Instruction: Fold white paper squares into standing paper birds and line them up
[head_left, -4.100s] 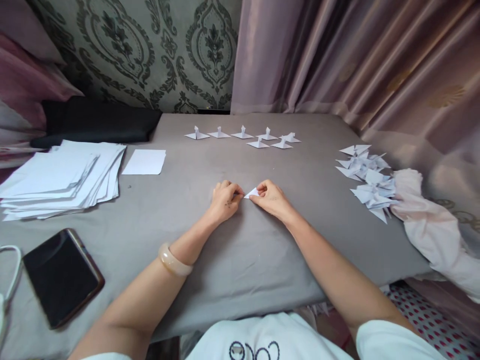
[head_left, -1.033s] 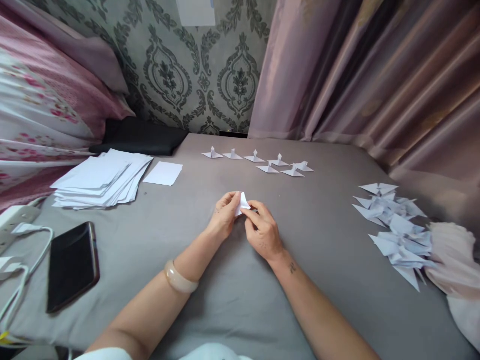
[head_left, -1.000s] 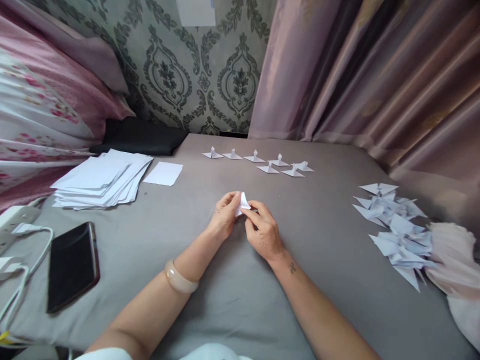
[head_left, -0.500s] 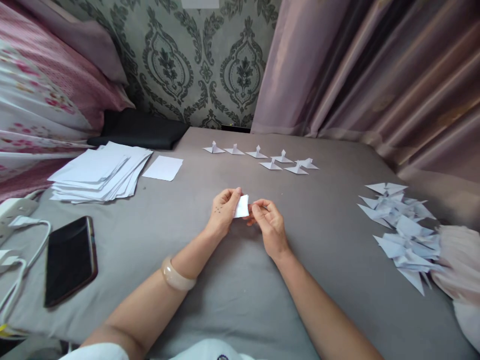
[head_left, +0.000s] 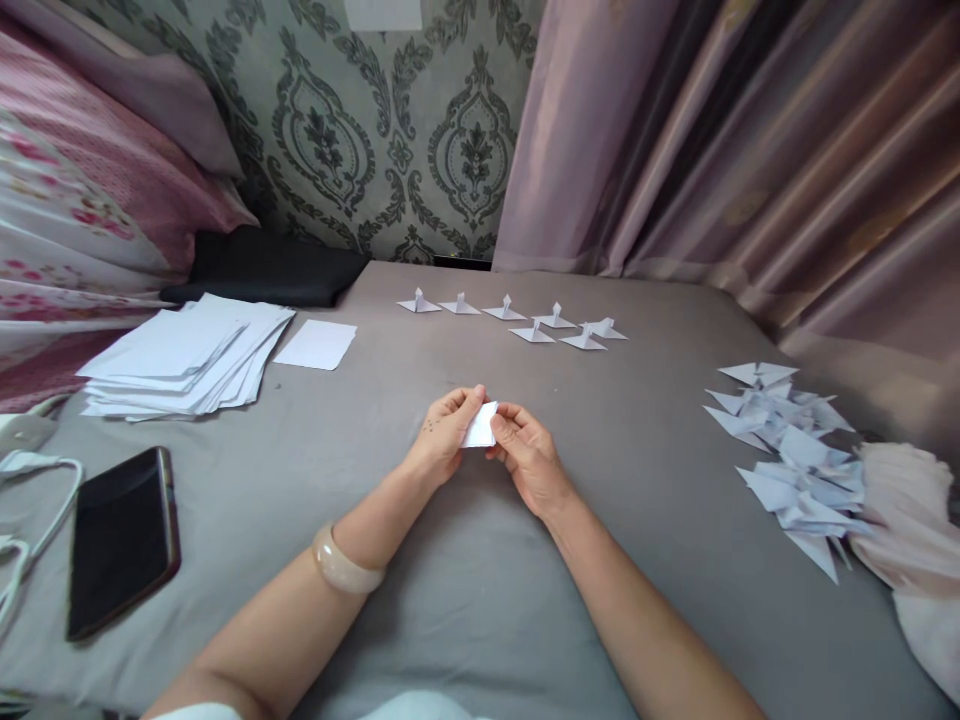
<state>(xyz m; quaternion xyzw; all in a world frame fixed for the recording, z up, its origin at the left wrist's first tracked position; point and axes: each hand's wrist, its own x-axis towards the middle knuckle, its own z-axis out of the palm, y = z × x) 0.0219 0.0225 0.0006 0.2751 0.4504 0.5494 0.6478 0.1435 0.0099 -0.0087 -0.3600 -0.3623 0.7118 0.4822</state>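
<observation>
A small piece of folded white paper (head_left: pixel 478 428) is held between my two hands, above the middle of the grey cloth surface (head_left: pixel 480 570). My left hand (head_left: pixel 442 432) grips its left side, thumb on top and fingers behind. At its right edge, my right hand (head_left: pixel 529 455) pinches the paper between thumb and fingers. The fingertips behind the paper are partly hidden. Beyond my hands stand several small folded paper figures (head_left: pixel 533 333) in a loose row.
To the left lie a stack of white paper (head_left: pixel 180 360), a separate square sheet (head_left: pixel 316 345), a phone (head_left: pixel 124 540) and white cables (head_left: pixel 56 500). Folded paper cranes (head_left: pixel 806 480) are heaped at the right beside a pale cloth (head_left: pixel 911 540). Curtains (head_left: pixel 675 140) hang behind.
My right hand has moved in to the left and now pinches the paper's right edge. The view has shifted slightly, while the things on the surface keep their places.
</observation>
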